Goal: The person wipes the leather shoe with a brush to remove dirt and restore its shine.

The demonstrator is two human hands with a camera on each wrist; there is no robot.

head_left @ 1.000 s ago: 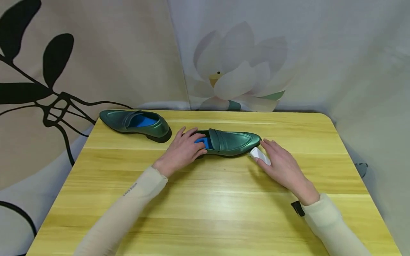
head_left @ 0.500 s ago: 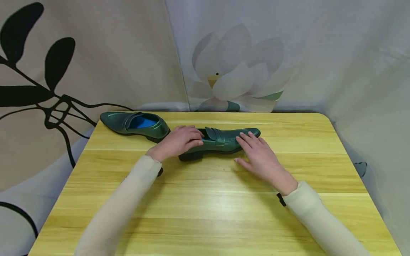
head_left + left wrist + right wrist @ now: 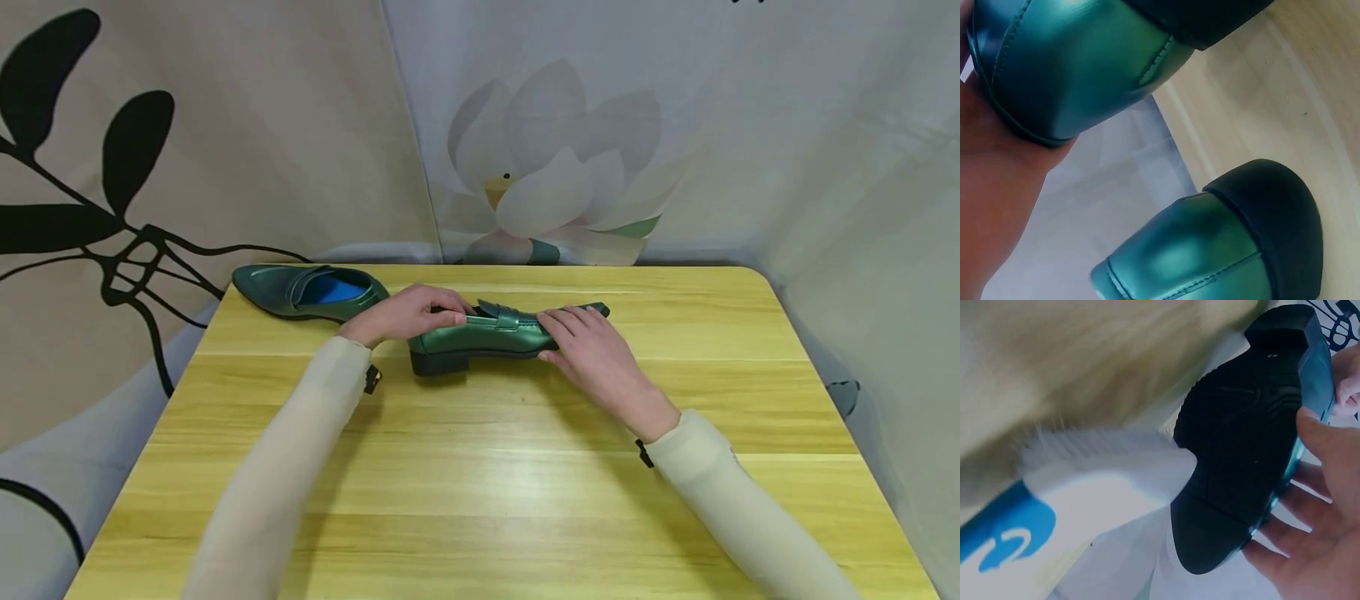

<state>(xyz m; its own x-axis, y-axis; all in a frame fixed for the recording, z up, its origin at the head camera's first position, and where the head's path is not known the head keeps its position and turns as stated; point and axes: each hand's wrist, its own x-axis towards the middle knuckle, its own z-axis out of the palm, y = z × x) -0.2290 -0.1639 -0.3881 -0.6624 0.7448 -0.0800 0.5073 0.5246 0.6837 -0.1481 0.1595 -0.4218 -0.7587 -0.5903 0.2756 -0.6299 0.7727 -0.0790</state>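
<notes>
A metallic green loafer (image 3: 480, 340) is held between my hands at mid-table, its side and black heel facing me. My left hand (image 3: 412, 312) grips it at the heel opening, thumb outside and the other fingers hidden beyond the rim. Across the toe end, my right hand (image 3: 596, 358) holds the shoe with fingers over the upper and thumb low on the near side. In the right wrist view the dark sole (image 3: 1235, 444) shows, with a white-and-blue brush (image 3: 1110, 472) before it, bristles toward the wood. From the head view that brush is hidden.
The matching loafer (image 3: 281, 292) with a blue insole stands at the table's back left, partly behind my left hand. Light wooden boards make up the table (image 3: 480, 500). A pale curtain (image 3: 300, 125) with leaf and flower prints hangs behind its back edge.
The loafer has tilted, so its near side and heel now show. My right hand has shifted left from beside the toe onto it. The white brush has gone out of the head view.
</notes>
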